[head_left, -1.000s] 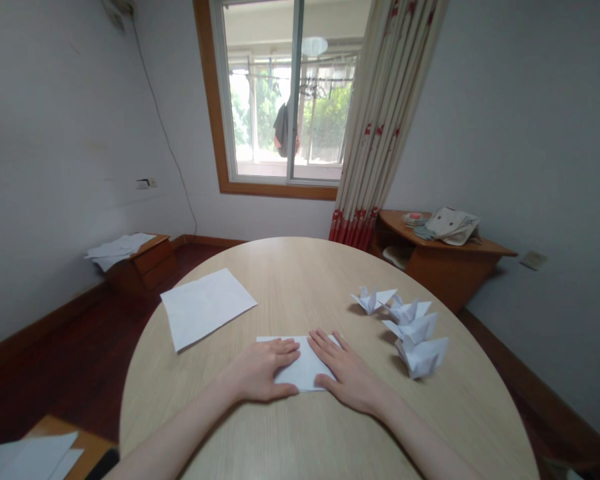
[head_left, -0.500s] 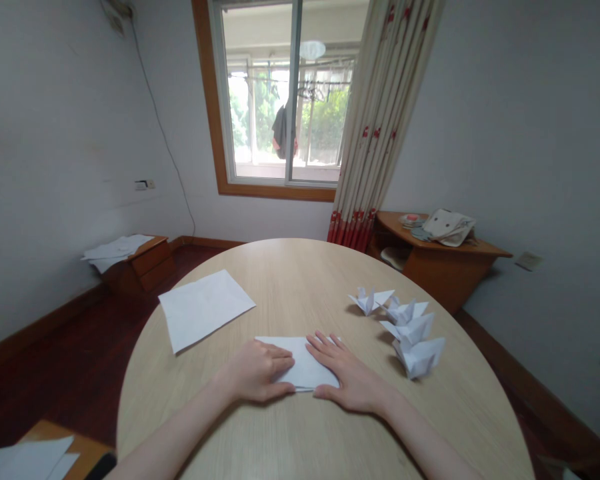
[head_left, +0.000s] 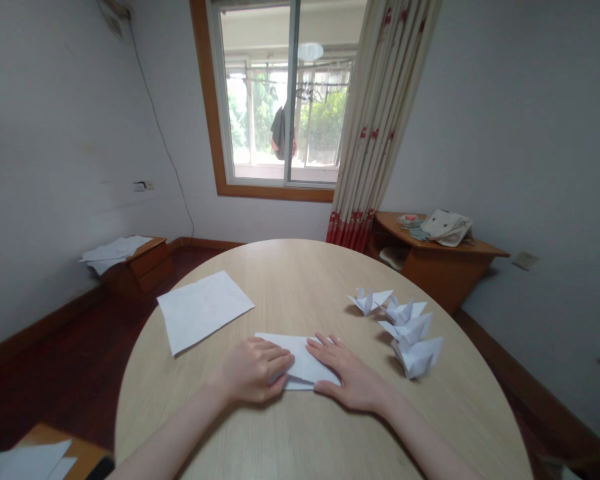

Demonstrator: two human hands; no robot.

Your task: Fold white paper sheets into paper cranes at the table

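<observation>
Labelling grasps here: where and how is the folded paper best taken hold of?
Probably pinch the folded paper by its upper layer's near edge, toward the left hand, coming from the wearer's side: that edge is raised off the lower layer, leaving a gap for a thumb. The right hand lies spread over the other end.

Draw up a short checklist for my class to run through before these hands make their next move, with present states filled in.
1. Right hand spread flat on the folded paper: ok.
2. Left hand holding the paper's left part: ok.
3. Near edges of the layers lined up: not ok, a gap shows between them.
4. Left edge squared: cannot tell, mostly covered by the hand.
5. Paper birds clear of both hands: ok.
6. Loose white paper clear of both hands: ok.
</observation>
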